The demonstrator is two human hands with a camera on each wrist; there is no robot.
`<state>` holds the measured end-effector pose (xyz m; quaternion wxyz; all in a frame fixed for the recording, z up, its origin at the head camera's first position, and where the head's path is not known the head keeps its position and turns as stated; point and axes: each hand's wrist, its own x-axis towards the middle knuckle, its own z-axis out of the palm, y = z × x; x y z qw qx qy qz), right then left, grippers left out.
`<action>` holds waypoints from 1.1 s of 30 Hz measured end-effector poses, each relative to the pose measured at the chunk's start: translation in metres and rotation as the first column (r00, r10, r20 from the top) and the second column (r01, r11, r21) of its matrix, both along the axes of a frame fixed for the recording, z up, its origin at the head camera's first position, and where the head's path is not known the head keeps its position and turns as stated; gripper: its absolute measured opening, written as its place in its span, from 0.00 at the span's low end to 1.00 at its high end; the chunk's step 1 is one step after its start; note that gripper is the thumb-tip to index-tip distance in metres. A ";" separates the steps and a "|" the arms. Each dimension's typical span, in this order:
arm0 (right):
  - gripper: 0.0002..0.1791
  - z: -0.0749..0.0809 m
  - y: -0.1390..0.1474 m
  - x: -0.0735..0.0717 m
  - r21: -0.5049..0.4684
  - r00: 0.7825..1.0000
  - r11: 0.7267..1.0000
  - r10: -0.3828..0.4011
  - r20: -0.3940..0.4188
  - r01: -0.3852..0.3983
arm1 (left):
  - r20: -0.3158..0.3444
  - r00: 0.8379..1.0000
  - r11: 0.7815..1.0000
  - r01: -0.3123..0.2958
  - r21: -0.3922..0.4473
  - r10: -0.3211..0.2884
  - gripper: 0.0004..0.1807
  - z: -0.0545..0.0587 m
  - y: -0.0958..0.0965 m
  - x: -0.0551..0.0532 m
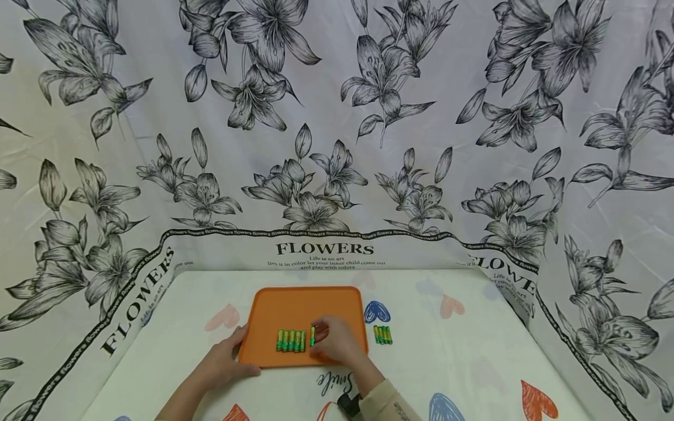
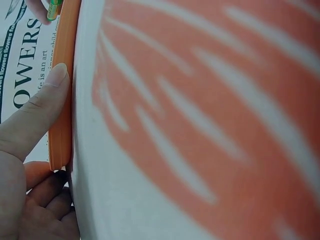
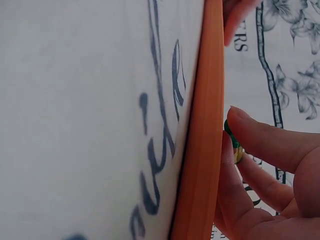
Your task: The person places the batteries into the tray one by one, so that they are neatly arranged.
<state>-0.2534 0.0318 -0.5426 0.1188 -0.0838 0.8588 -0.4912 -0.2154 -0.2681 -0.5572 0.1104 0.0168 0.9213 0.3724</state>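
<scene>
An orange tray (image 1: 305,304) lies on the table. My left hand (image 1: 223,358) holds its near left corner; in the left wrist view the thumb (image 2: 50,92) lies along the front wall and the other fingers bend round the corner. Over the tray, my right hand (image 1: 339,342) pinches a green and yellow battery (image 1: 313,335) upright in the head view, between thumb and fingers. Just left of it, several matching batteries (image 1: 291,341) stand side by side in a row on the tray. In the right wrist view the fingers hide most of the pinched battery (image 3: 233,142).
To the right of the tray, several more green and yellow batteries (image 1: 382,335) sit close together on the heart-print tablecloth (image 1: 421,362). A white curtain (image 1: 326,117) with black flower drawings hangs round the back and sides. A dark band circles my right wrist.
</scene>
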 end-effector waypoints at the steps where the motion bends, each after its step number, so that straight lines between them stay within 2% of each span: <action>1: 0.28 0.000 -0.002 0.000 0.005 1.000 1.000 0.001 0.000 -0.001 | 0.000 1.000 1.000 -0.001 0.000 0.001 0.73 0.000 0.000 0.000; 22: 0.30 -0.002 -0.016 -0.001 0.084 1.000 0.996 0.013 -0.016 -0.012 | -0.013 1.000 1.000 0.001 0.011 -0.001 0.72 -0.003 -0.001 -0.001; 33: 0.30 -0.002 -0.014 0.002 0.063 0.999 0.998 0.023 -0.027 -0.021 | -0.009 1.000 1.000 -0.004 0.001 0.004 0.72 -0.004 0.000 -0.001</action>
